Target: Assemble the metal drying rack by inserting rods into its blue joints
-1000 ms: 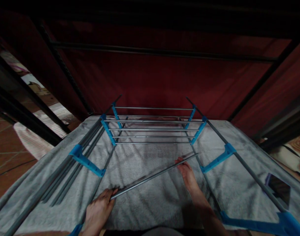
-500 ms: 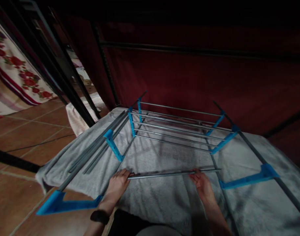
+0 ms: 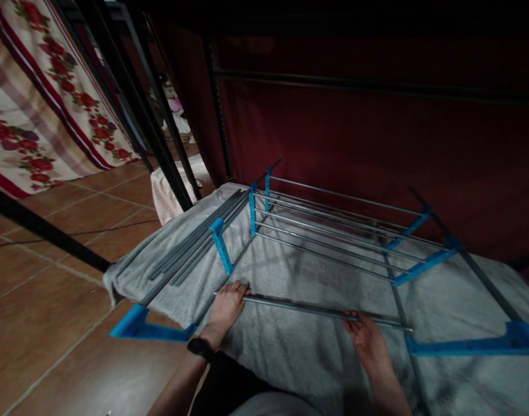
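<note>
Low over the grey blanket, a thin metal rod [image 3: 296, 307] lies crosswise between my hands. Near its left end, my left hand [image 3: 230, 300] is wrapped round it. The fingers of my right hand [image 3: 365, 332] grip it towards the right end, which reaches the right side pole. Ahead stands a partly built rack: grey side poles [image 3: 485, 278] carry blue plastic brackets [image 3: 424, 267], and several thin crossbars [image 3: 329, 236] span its far part. Closer to me, a blue bracket [image 3: 223, 247] on the left and a blue bracket [image 3: 472, 345] on the right have no crossbars between them.
Several loose grey tubes [image 3: 195, 240] lie along the left of the blanket [image 3: 285, 352]. Black metal posts [image 3: 134, 104] rise at the left, near a flowered cloth [image 3: 65, 98]. A dark red curtain [image 3: 333, 138] hangs behind the rack. Tiled floor [image 3: 65, 323] shows at lower left.
The view has swung left, so the rack sits farther right in the picture. The rod has tilted, its right end now lower in view; both hands still hold it.
</note>
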Tool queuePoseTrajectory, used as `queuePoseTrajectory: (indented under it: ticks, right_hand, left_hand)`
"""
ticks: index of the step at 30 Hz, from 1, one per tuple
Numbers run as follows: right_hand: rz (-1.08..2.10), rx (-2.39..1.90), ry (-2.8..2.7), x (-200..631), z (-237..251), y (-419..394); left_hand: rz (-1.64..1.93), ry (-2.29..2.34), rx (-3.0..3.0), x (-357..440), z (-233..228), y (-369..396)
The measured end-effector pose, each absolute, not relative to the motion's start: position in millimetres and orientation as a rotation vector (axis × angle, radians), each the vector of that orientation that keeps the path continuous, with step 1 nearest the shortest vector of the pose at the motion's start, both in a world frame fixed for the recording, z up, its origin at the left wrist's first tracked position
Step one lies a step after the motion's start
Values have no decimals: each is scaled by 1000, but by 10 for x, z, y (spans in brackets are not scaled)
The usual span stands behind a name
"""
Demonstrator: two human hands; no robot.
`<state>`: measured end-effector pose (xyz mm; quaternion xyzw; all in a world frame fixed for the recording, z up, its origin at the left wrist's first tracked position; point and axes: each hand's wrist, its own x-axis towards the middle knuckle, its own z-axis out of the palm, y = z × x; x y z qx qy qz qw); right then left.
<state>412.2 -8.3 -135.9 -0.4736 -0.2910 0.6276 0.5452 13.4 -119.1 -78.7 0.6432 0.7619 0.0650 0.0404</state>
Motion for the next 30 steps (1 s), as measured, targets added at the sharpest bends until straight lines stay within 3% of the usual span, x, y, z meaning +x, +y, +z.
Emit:
queuePoseTrajectory:
  ticks: [13,30]
  right_hand:
    - [1699,-1030,-316,4254,-1345,-125]
    - [1705,-1148,-470,4115,-1311,-193]
  left_hand:
    - [353,2153,2189,143,-813,-1132]
    - [423,2025,2263,107,-846,-1041]
